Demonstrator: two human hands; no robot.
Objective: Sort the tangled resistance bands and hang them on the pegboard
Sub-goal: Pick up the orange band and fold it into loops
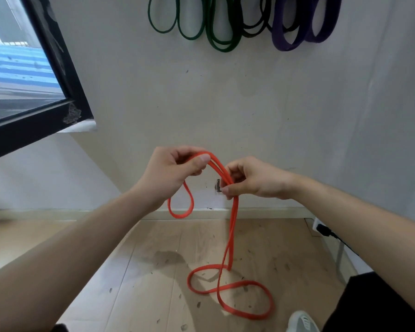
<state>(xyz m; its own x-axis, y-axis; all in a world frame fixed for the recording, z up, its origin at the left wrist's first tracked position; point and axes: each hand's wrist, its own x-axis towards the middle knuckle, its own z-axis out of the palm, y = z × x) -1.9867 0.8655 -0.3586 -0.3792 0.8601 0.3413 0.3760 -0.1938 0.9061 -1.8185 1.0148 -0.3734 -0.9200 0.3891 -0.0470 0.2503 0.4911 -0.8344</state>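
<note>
so, at the far left a dark-framed window (34,111) sits in the pale wall (225,104). moving right, the left hand (170,171) is raised in front of the wall, its thumb and curled fingers pinching the top bend of an orange-red resistance band (233,226). a short loop of that band hangs below the left wrist, clear of the floor. from the pinch two strands arc over to the right hand (252,182), whose thumb and forefinger squeeze them together with the other fingers curled in. below the right hand the strands drop side by side to the wooden floor (153,271). the rest of the band lies there in a crossed figure-eight, one loop nearer the wall and a larger one just beside a grey shoe (301,322) at the bottom edge. high on the wall, cut by the top of the frame, other bands hang down. dark green bands (222,48) are on the left, then thinner dark loops (249,34), probably black though the shade is hard to judge, then wide purple bands (277,37) on the right. neighbouring bands overlap where they meet. further right, a black plug and cable (324,230) sit low by the right wall, near the right forearm.
</note>
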